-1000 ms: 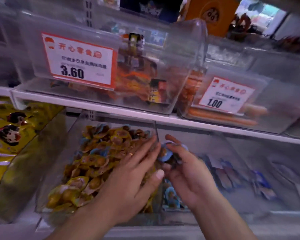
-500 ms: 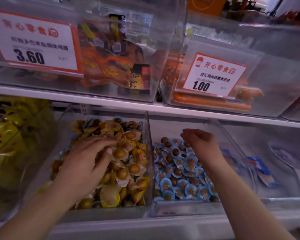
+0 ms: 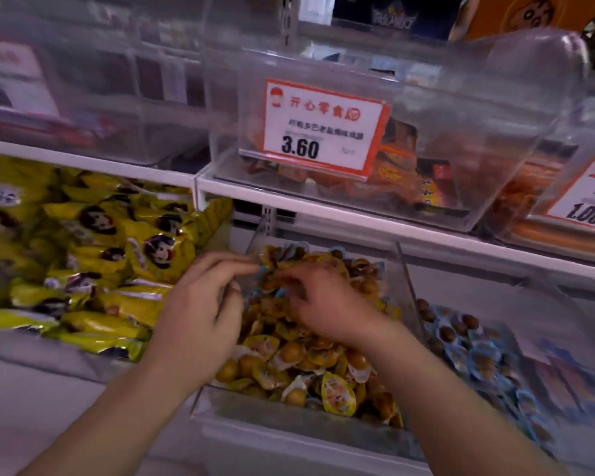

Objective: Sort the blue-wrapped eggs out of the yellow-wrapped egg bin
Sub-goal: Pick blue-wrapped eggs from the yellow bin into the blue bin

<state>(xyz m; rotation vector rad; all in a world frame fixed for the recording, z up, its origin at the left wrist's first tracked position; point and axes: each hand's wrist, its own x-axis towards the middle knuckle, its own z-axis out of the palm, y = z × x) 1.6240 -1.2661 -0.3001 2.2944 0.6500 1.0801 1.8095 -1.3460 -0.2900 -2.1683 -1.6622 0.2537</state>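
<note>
Both hands reach into the yellow bin [image 3: 401, 269], over the far part of its heap of yellow eggs [image 3: 289, 359]. Left hand [image 3: 200, 314]: fingers curled, tips near blue-edged wrappers [image 3: 262, 272] at the back; blur hides any grip. Right hand [image 3: 323, 304]: fingers bent down into the heap, contents hidden. Blue eggs [image 3: 478, 355] fill the bin to the right
</note>
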